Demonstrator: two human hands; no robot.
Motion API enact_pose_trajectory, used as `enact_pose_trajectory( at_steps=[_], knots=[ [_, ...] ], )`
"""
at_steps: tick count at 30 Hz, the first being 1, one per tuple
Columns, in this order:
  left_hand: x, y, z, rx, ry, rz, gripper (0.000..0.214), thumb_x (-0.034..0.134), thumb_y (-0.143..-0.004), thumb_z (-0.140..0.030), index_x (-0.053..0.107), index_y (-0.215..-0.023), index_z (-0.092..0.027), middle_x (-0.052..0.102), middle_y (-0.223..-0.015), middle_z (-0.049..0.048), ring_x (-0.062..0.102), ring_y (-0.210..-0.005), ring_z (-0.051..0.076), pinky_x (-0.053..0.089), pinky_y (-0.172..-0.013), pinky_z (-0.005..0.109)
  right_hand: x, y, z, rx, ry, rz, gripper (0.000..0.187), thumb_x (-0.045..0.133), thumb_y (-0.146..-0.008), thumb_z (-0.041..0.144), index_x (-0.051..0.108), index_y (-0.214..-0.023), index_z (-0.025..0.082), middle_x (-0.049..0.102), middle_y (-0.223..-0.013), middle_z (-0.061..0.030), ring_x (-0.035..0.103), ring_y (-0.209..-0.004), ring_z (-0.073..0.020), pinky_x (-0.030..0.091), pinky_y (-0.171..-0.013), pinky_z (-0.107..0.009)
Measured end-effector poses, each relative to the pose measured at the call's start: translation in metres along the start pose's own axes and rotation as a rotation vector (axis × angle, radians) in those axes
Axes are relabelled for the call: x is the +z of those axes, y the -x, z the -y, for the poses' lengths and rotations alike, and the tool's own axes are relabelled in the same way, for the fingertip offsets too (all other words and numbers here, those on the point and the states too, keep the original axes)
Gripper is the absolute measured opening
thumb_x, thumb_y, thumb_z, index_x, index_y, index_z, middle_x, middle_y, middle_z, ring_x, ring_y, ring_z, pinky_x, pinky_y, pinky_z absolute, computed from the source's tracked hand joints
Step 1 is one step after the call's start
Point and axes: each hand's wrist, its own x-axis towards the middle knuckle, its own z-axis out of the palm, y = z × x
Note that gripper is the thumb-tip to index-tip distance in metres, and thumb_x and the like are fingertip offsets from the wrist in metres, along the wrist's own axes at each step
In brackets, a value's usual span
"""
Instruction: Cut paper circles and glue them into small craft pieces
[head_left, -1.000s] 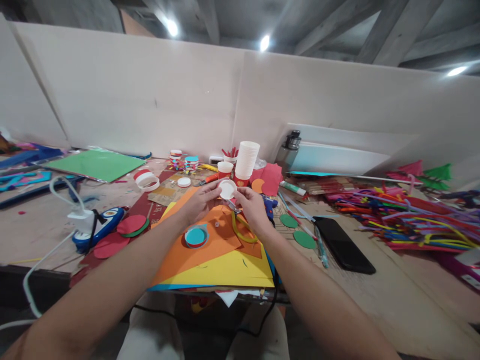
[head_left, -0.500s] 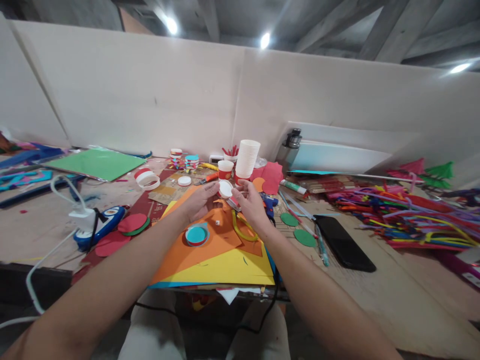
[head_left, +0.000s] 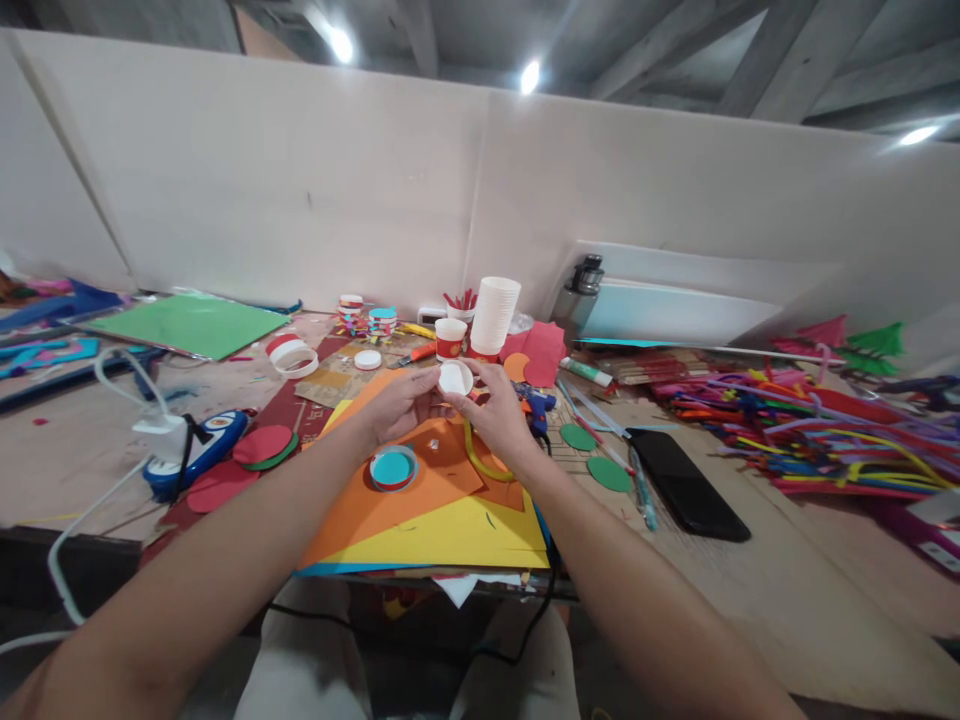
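Note:
Both hands hold a cut-off paper cup bottom (head_left: 454,378), round and white, above the orange paper. My left hand (head_left: 405,403) is closed on its left side. The fingers of my right hand (head_left: 491,405) grip its right edge, thumb along the near rim. Below my hands, a shallow cup ring with a blue disc inside (head_left: 394,467) lies on the orange sheet (head_left: 352,515). A yellow curved strip (head_left: 480,460) rests under my right wrist. Just behind my hands stand a red and white paper cup (head_left: 450,339) and a tall stack of white paper cups (head_left: 495,312).
Left are a blue power strip (head_left: 199,452), red paper circles (head_left: 262,445) and a green sheet (head_left: 191,325). To the right lie a glue gun (head_left: 537,408), green circles (head_left: 609,474), a black phone (head_left: 688,485) and a heap of pipe cleaners (head_left: 817,425). A white partition (head_left: 300,190) stands behind.
The cup bottom has turned in my fingers and shifted slightly right. My right hand has moved round it, its thumb now lower along the near rim.

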Motion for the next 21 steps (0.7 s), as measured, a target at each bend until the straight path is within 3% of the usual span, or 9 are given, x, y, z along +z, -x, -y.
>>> enact_pose_trajectory(
  at_steps=[4, 8, 15, 18, 21],
  knots=[
    [0.003, 0.002, 0.000, 0.020, -0.068, 0.036, 0.040, 0.076, -0.076, -0.031, 0.068, -0.111, -0.014, 0.072, -0.100, 0.0121, 0.068, -0.086, 0.020, 0.055, -0.075, 0.031, 0.001, 0.004, 0.002, -0.062, 0.074, -0.009, 0.052, 0.076, -0.076, 0.026, 0.062, -0.126, 0.027, 0.056, -0.116, -0.0082, 0.051, -0.113, -0.0245, 0.041, -0.104, -0.044],
    [0.003, 0.000, 0.002, 0.052, -0.189, -0.038, 0.047, 0.081, -0.066, -0.025, 0.068, -0.110, -0.013, 0.072, -0.102, 0.0106, 0.068, -0.085, 0.020, 0.054, -0.070, 0.027, 0.002, 0.008, 0.005, -0.107, 0.103, 0.041, 0.051, 0.075, -0.077, 0.024, 0.060, -0.126, 0.024, 0.056, -0.114, -0.0091, 0.052, -0.111, -0.0240, 0.043, -0.102, -0.043],
    [0.003, -0.001, -0.001, 0.094, -0.234, -0.105, 0.041, 0.079, -0.064, -0.022, 0.070, -0.103, -0.013, 0.072, -0.093, 0.0064, 0.063, -0.074, 0.013, 0.048, -0.061, 0.021, -0.001, 0.006, 0.008, -0.080, 0.118, 0.018, 0.054, 0.068, -0.084, 0.034, 0.053, -0.133, 0.017, 0.054, -0.119, -0.0138, 0.052, -0.111, -0.0251, 0.044, -0.099, -0.042],
    [0.002, -0.001, -0.003, 0.095, -0.253, -0.155, 0.038, 0.078, -0.062, -0.021, 0.070, -0.098, -0.012, 0.071, -0.090, 0.0066, 0.061, -0.070, 0.011, 0.045, -0.056, 0.019, -0.013, 0.009, 0.010, -0.035, 0.143, -0.047, 0.047, 0.063, -0.087, 0.039, 0.055, -0.129, 0.020, 0.057, -0.113, -0.0119, 0.055, -0.104, -0.0243, 0.048, -0.092, -0.040],
    [-0.001, -0.003, -0.005, 0.099, -0.241, -0.191, 0.039, 0.076, -0.061, -0.020, 0.068, -0.099, -0.011, 0.071, -0.090, 0.0079, 0.063, -0.071, 0.013, 0.044, -0.054, 0.019, -0.042, 0.020, 0.011, -0.037, 0.254, -0.100, 0.042, 0.060, -0.088, 0.040, 0.057, -0.125, 0.021, 0.058, -0.107, -0.0113, 0.056, -0.098, -0.0243, 0.048, -0.089, -0.041]
  ],
)
